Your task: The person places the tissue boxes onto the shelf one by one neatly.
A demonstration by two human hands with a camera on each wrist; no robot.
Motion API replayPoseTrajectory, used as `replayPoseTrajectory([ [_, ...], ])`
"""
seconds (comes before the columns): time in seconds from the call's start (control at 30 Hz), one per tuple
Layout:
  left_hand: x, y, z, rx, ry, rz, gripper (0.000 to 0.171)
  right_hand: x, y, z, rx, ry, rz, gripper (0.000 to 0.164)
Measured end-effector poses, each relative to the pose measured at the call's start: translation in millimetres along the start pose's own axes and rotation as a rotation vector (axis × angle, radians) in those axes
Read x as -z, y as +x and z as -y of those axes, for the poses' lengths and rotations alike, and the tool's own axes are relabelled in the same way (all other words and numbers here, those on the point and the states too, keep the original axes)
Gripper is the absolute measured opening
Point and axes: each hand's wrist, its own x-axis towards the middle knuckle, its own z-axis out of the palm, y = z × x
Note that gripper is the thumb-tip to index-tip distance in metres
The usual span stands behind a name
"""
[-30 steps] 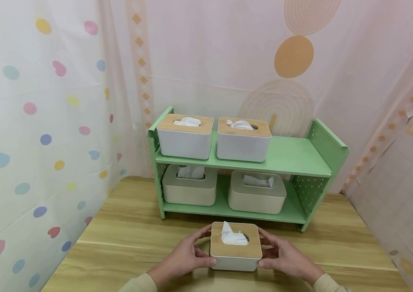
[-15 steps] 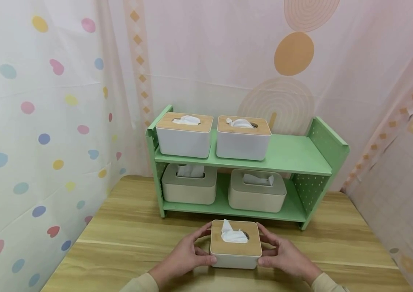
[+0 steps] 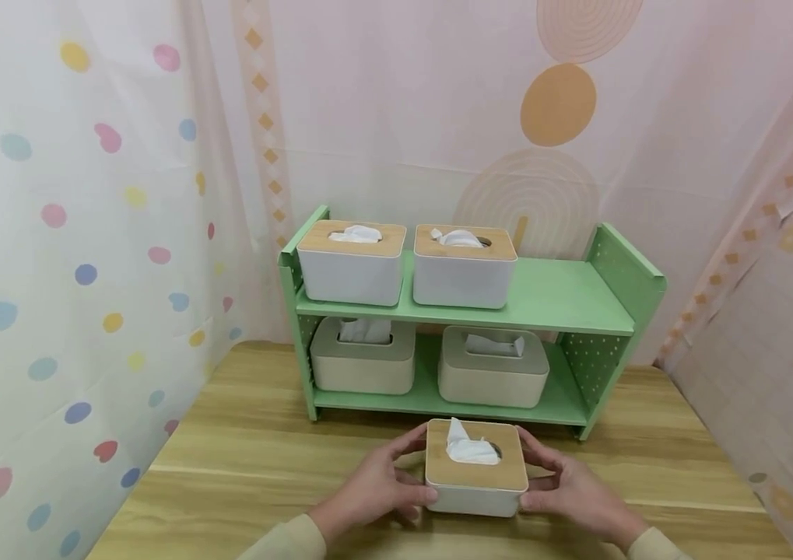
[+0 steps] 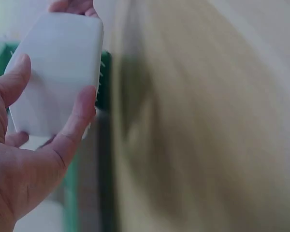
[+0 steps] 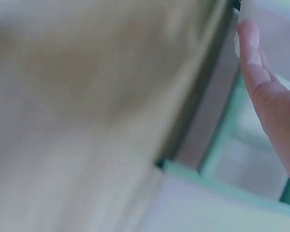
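A small tissue box with a pale body, a wooden lid and a white tissue poking up is in front of the shelf in the head view. My left hand grips its left side, thumb near the front corner and fingers reaching back. From the opposite side my right hand holds it in a similar way. The left wrist view shows the left fingers and thumb spread against the box's smooth white side. Only part of the right hand shows in the right wrist view.
A green two-tier shelf stands behind the box on a wooden table. Two white tissue boxes with wooden lids sit on top. Two beige ones occupy the lower tier. Patterned curtains surround the table.
Both hands and the tissue box between them have shifted a little to the right over the last half second. Before that they barely moved. The boxes on the shelf stay where they were.
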Motion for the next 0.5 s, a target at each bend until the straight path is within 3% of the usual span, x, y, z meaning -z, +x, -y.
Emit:
replayPoseTrajectory([
  [0.27,-45.7,18.1,-73.3,-0.061,0.080,0.025,0.097,58,-50,42,0.065,-0.157,-0.097,0.097],
  [0.4,-59.8,23.9,-117.8,-0.125,0.136,0.051,0.098,89,-69,68,0.127,-0.218,-0.131,0.097],
  [0.5,-62.6,28.3,-155.0,-0.158,0.211,0.057,0.100,112,-77,92,0.192,-0.251,-0.158,0.097],
])
